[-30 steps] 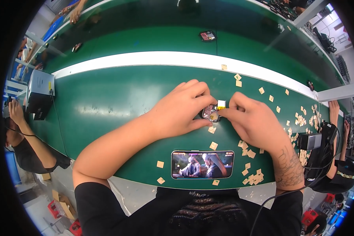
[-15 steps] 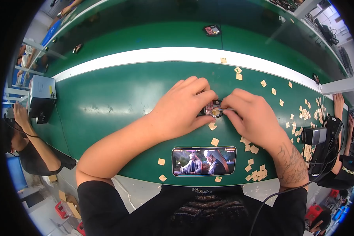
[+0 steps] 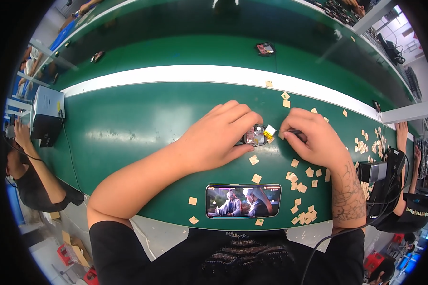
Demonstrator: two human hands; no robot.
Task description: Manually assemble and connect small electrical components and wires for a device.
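Observation:
My left hand (image 3: pixel 226 130) grips a small open black device housing (image 3: pixel 256 137) between thumb and fingers, resting at the green table. Inside the housing a reddish circuit board and a bare silvery recess show. A small silver-white pouch with yellow tape (image 3: pixel 270 131) sticks out past the housing's right side. Just right of it, my right hand (image 3: pixel 311 137) is curled with thumb and index finger pinched. A dark slim tool, apparently the tweezers (image 3: pixel 298 135), shows partly between those fingers; the rest is hidden. At the fingertips is a tan sliver (image 3: pixel 281 135).
A phone (image 3: pixel 243 201) playing a video lies in front of me. Tan square pieces (image 3: pixel 305 216) are scattered on the right. Another open device (image 3: pixel 265 49) lies beyond the white ledge (image 3: pixel 176 73). A grey box (image 3: pixel 49 116) stands left; co-workers' arms (image 3: pixel 401 142) are at both sides.
My right hand has drawn away from the housing to the right. The yellow-taped pouch now sticks out of the housing's right side. The view has shifted slightly.

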